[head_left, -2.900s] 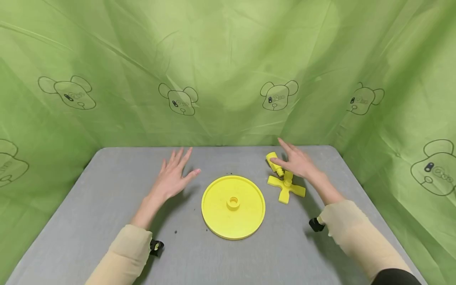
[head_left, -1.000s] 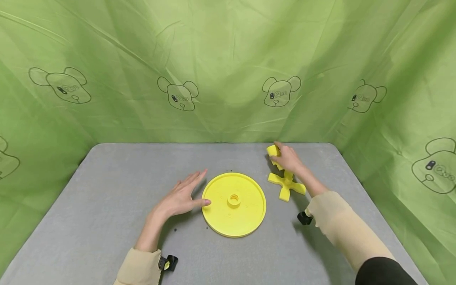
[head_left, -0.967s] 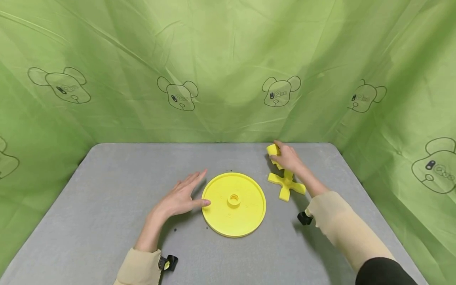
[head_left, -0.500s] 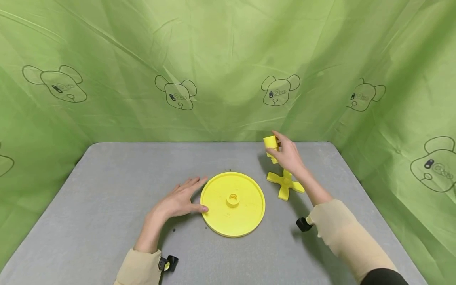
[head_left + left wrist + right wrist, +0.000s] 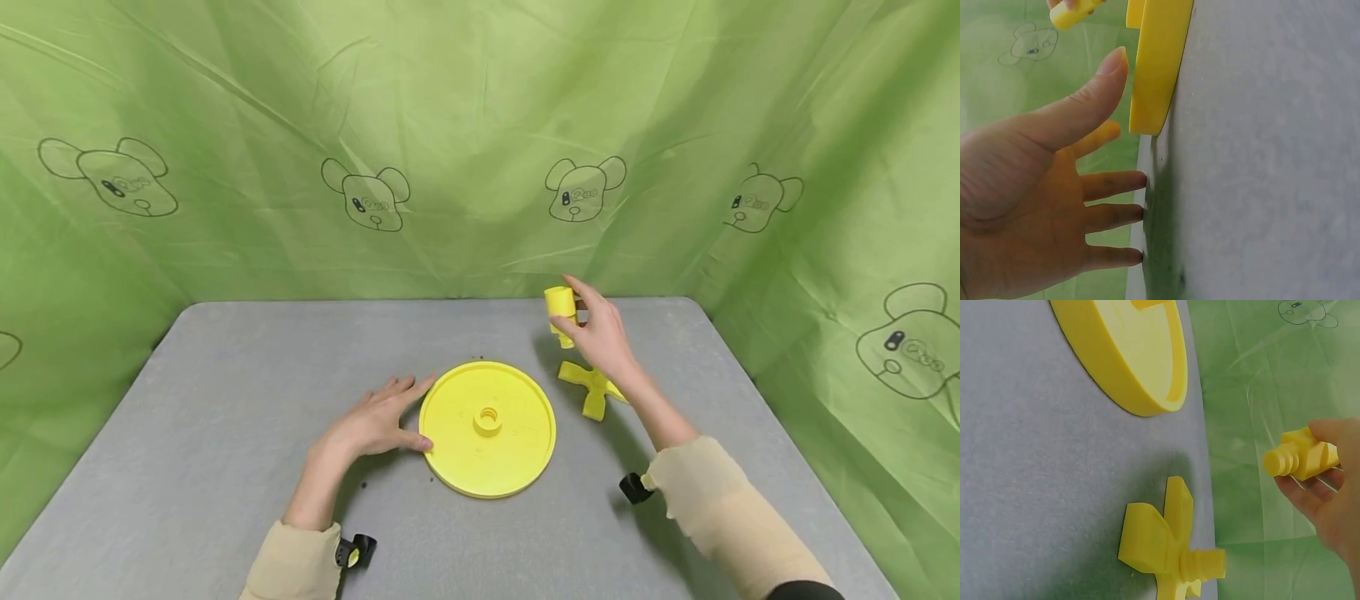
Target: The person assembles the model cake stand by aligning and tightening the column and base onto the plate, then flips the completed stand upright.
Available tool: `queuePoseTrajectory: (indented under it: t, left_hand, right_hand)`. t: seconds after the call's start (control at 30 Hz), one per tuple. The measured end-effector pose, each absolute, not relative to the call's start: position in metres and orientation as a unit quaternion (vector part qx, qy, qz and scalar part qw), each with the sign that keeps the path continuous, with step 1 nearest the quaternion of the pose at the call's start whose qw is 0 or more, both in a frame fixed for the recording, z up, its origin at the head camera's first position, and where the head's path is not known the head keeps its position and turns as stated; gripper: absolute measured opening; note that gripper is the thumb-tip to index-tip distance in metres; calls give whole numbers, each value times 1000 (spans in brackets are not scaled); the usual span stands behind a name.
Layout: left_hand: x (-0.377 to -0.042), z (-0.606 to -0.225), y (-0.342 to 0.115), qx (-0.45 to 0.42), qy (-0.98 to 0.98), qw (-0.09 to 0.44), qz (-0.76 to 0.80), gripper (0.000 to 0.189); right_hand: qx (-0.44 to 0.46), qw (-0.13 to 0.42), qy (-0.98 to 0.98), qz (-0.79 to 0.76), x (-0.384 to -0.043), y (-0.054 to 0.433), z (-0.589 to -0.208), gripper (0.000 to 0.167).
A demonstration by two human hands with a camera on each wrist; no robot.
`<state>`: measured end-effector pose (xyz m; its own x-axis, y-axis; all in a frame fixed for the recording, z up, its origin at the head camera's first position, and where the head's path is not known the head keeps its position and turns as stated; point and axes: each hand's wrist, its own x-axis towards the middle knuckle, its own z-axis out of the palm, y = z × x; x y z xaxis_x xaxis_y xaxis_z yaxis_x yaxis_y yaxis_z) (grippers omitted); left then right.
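Note:
My right hand (image 5: 603, 337) holds a yellow post with a threaded end (image 5: 559, 302) above the table, gripped between thumb and fingers. In the right wrist view the threaded tip of this post (image 5: 1300, 456) points away from the palm. A round yellow disc with a raised rim (image 5: 517, 458) lies flat, with a threaded socket (image 5: 487, 421) at its middle. At the disc's left edge is my left hand (image 5: 375, 421), fingers spread and thumb by the rim. Below my right hand lies a yellow four-armed cross piece (image 5: 595, 404), its threaded stub (image 5: 1204, 565) upward.
The grey table (image 5: 247, 400) bears a few small dark specks near the disc. Green cloth (image 5: 450, 125) with bear-face drawings hangs behind the table and at both sides. Black wrist devices (image 5: 636, 488) sit on both forearms.
My right hand has taken hold of the threaded post, lifted it off the table and carried it slightly left. My left hand has come down beside the disc's left edge.

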<state>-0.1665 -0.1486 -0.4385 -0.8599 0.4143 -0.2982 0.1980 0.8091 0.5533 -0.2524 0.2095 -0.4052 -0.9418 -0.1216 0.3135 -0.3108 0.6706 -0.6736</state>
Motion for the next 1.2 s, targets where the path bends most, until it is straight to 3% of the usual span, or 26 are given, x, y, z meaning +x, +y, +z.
queuePoseTrajectory:
  t: [0.87,1.2]
  left_hand:
    - [-169,-444,-146,158,931,215,249,97]
    - [-169,-444,-147,159,931,218,244,94]
  right_hand:
    - [113,109,-857,490,-219,191,-412,71]
    - [121,76,-842,520,-214,176,-412,73]
